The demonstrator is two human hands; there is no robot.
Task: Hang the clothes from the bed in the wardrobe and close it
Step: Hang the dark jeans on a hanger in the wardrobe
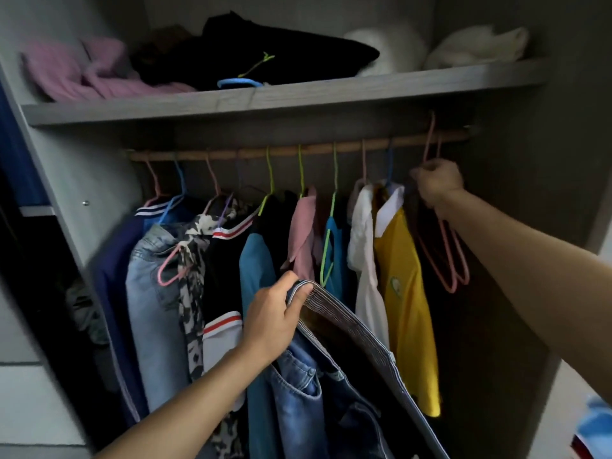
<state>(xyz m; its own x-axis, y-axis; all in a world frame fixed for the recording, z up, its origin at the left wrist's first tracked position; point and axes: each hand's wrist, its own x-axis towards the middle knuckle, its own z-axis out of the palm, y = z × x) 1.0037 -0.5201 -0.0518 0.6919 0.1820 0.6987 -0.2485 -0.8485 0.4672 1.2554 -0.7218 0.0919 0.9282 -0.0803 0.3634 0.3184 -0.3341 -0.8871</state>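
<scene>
My left arm comes up from 7 o'clock, forearm bare, wrist bent slightly back. My left hand (275, 323) sits just below the middle of the view. Its fingers are curled and pressed together over the waistband of a pair of blue jeans (298, 392), with the thumb pinching the striped inner band from the near side. The jeans hang from that grip toward 5 o'clock, in front of the hung clothes and not on the rail.

My right arm reaches in from 4 o'clock, nearly straight, to the 2 o'clock area. There my right hand (437, 180) is closed into a fist round the necks of two empty pink hangers (453, 260), knuckles toward me. The hooks rise from the fist and sit over the far right end of the wooden rail (298, 150); the hanger bodies dangle below my wrist.

Just beside them at 3 o'clock hang a yellow shirt (404, 293) and a white shirt (364, 260), with more garments filling the rail toward 9 o'clock. At 12 o'clock the wardrobe shelf (265, 97) carries a folded black garment (265, 54) and, toward 10 o'clock, a pink one (82, 71). The wardrobe stands open.
</scene>
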